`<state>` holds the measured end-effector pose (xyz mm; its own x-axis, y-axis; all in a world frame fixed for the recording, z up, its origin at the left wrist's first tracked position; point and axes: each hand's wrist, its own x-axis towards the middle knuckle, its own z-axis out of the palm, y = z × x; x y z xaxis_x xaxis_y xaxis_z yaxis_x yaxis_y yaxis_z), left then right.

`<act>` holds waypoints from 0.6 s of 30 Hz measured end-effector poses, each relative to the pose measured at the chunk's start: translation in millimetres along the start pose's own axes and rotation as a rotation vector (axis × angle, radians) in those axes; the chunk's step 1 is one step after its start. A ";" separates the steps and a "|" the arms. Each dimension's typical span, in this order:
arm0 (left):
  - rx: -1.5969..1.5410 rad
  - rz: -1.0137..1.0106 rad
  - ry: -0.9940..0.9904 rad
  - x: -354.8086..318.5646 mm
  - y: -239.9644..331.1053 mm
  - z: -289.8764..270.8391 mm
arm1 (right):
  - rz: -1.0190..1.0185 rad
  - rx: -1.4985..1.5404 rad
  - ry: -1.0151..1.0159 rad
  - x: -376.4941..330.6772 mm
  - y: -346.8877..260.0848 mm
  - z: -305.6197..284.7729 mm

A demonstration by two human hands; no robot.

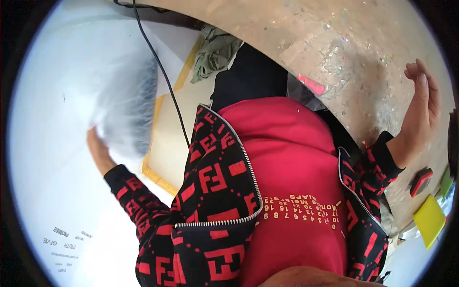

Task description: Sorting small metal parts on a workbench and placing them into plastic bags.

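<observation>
At the left, my left hand (pixel 99 149) pinches the edge of a crumpled, see-through plastic bag (pixel 128 107). The bag hangs out beside a pale panel with yellow-brown edges, and its far part is blurred. My fingertips are partly lost in the bag's glare. Over on the right, my right hand (pixel 421 107) is raised near a tan tabletop (pixel 287 28), its fingers stretched out close together with nothing visible in them. Clear, crinkled plastic film (pixel 356 67) with small shiny specks lies on that tabletop.
A pink piece (pixel 311 84) lies at the table's edge. A red and black block (pixel 420 182) and a yellow flat thing (pixel 429 221) are at the right. A black cable (pixel 162 67) runs down past a grey-green cloth (pixel 215 51) and the pale panel (pixel 167 138).
</observation>
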<state>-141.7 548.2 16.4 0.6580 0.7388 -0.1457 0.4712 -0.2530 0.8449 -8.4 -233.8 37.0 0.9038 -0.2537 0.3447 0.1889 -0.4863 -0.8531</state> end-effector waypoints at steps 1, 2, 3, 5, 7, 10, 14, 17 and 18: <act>0.181 0.106 -0.068 8.8 -32.0 21.3 | -0.033 0.036 -0.030 -1.5 -0.8 -1.9; 0.364 0.218 -0.124 11.6 -52.7 40.5 | -0.069 0.080 -0.061 -3.5 0.7 -2.0; 0.501 0.095 -0.196 11.0 -62.8 68.7 | -0.067 0.057 -0.041 -7.4 -2.3 -6.8; 0.689 0.150 -0.333 17.4 -88.4 93.6 | -0.046 0.018 -0.055 -8.7 -9.7 -8.8; 0.685 0.527 -0.447 20.9 -136.3 102.5 | -0.014 0.017 -0.051 -4.1 -8.3 -2.1; 0.713 0.127 -0.477 32.8 -167.0 144.4 | 0.065 0.019 -0.065 -2.0 13.3 -2.8; 0.663 -0.114 -0.401 57.9 -181.8 153.1 | 0.085 0.057 -0.131 4.3 50.8 -10.4; 0.965 0.230 -0.566 67.9 -185.5 131.6 | 0.113 0.083 -0.178 3.3 51.8 -10.4; 1.052 0.350 -0.602 68.7 -185.7 125.5 | 0.108 0.087 -0.174 4.4 57.1 -7.9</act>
<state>-110.3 567.6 -215.1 0.8743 0.2007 -0.4420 0.2741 -0.9556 0.1084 3.4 -269.4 -7.1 0.9717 -0.1486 0.1834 0.1132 -0.3882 -0.9146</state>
